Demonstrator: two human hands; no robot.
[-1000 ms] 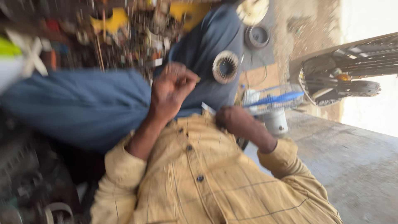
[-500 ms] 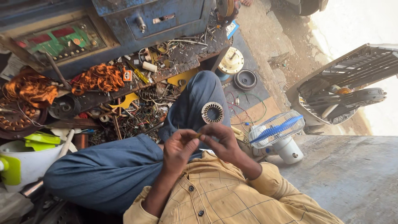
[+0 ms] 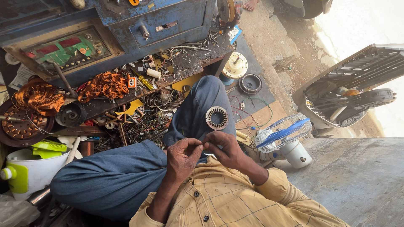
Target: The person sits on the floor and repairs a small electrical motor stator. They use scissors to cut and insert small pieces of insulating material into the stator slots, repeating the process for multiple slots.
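I sit cross-legged in blue trousers and a yellow checked shirt. My left hand (image 3: 183,156) and my right hand (image 3: 223,148) meet in front of my chest, fingertips pinched together on something too small to make out, perhaps a thin wire. A round metal stator ring (image 3: 217,117) with teeth on its inner side rests on my right knee, just above the hands.
A cluttered low bench (image 3: 126,101) holds copper wire coils (image 3: 103,84), tools and scraps. A blue metal cabinet (image 3: 168,25) stands behind it. A small white and blue fan (image 3: 283,134) sits right of my knee. A white plastic jug (image 3: 29,172) is at the left.
The view has swung up and steadied from a blur. My hands, apart a second ago, have come together at the fingertips and stay there.
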